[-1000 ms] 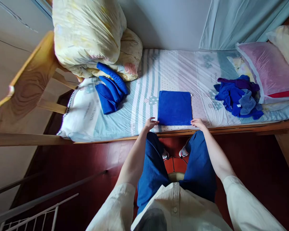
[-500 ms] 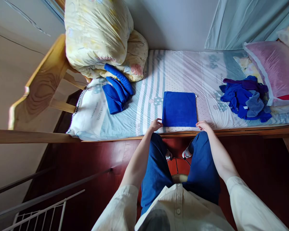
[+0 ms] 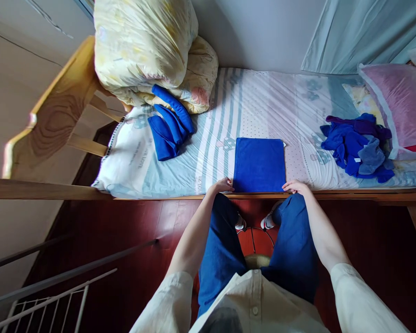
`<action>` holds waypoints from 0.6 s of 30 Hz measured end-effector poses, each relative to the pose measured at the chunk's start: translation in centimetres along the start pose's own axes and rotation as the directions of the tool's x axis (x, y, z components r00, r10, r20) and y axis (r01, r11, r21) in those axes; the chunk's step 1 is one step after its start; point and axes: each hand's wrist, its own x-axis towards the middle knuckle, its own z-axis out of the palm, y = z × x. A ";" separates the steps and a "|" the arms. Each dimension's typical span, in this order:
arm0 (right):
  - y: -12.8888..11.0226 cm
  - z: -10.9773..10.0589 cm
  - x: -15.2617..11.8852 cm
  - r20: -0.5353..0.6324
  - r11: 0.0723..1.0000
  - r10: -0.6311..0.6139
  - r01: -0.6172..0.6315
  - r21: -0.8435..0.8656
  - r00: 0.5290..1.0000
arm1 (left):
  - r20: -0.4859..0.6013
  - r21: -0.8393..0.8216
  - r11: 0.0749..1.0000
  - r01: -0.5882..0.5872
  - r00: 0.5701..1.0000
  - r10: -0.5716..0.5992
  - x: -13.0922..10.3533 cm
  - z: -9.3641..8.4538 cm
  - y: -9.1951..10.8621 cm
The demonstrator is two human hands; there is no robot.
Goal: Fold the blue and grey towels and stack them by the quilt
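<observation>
A blue towel (image 3: 259, 165) lies flat and square on the bed in front of me, its near edge along the bed's front edge. A small white tag shows at its far right corner. My left hand (image 3: 223, 185) is closed at the near left corner, fingertips pinching the cloth. At the near right corner my right hand (image 3: 296, 187) pinches the towel in the same way. Several folded blue towels (image 3: 169, 125) rest on the left part of the bed. A crumpled pile of blue and purple cloths (image 3: 358, 145) sits on the right.
A bundled yellow quilt (image 3: 145, 44) stands at the back left, beside the wooden headboard (image 3: 48, 111). A pink pillow (image 3: 398, 106) lies at the right end of the patterned bed sheet (image 3: 263, 101). A white metal rack (image 3: 52, 305) stands on the floor at lower left.
The blue towel has slid toward me, to the bed's front edge, with both hands at its near corners. The view has shifted slightly. The other cloths lie as before.
</observation>
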 end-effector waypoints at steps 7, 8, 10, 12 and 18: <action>0.4 -2.4 2.3 -0.083 0.967 -0.150 0.164 0.194 0.985 | 0.013 -0.429 0.903 -0.004 1.000 0.011 2.6 -1.5 0.5; 0.2 -2.7 2.9 -0.111 0.960 -0.172 0.192 0.203 0.979 | 0.000 -0.483 0.875 -0.027 1.000 0.031 3.2 -1.8 0.8; -0.3 -3.1 4.2 -0.150 0.950 -0.203 0.231 0.208 0.968 | -0.024 -0.571 0.819 -0.062 0.998 0.059 4.7 -2.3 1.6; -0.9 -3.3 5.7 -0.195 0.946 -0.223 0.260 0.194 0.955 | -0.065 -0.630 0.771 -0.094 0.996 0.069 6.4 -2.7 2.4; -3.3 -3.1 10.4 -0.410 0.893 -0.363 0.438 0.103 0.836 | -0.236 -0.569 0.799 -0.195 0.969 0.069 11.8 -3.3 4.3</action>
